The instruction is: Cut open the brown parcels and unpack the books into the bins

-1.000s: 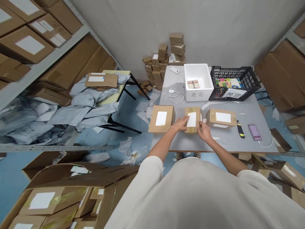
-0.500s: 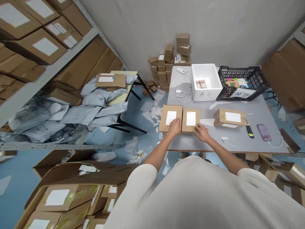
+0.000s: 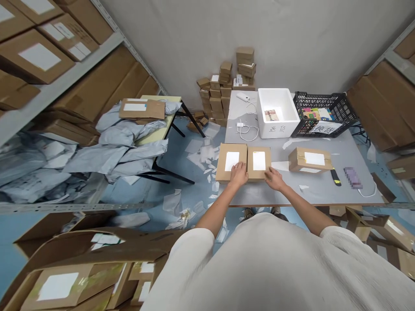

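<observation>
Two brown cardboard boxes lie side by side on the grey table, each with a white label on top. My left hand (image 3: 239, 173) rests on the larger left box (image 3: 222, 160), fingers apart over the lower part of its label. The smaller right box (image 3: 259, 174) sits against it. My right hand (image 3: 275, 179) grips the lower right edge of that smaller box, its fingertips at the corner. Further right on the table is a third, taped cardboard box (image 3: 294, 160) with labels, and beside it a black and yellow utility knife (image 3: 336, 177).
A white foam bin (image 3: 277, 131) and a black plastic crate (image 3: 350, 115) stand at the table's back. A blurred purple object (image 3: 353, 178) and a white cable (image 3: 248, 139) lie on the table. Left are a side table (image 3: 145, 141) with grey parcels and loaded shelves. Paper scraps litter the floor.
The view has shifted slightly, so the surroundings sit a little further left. Both hands stay at the two boxes, which remain side by side.
</observation>
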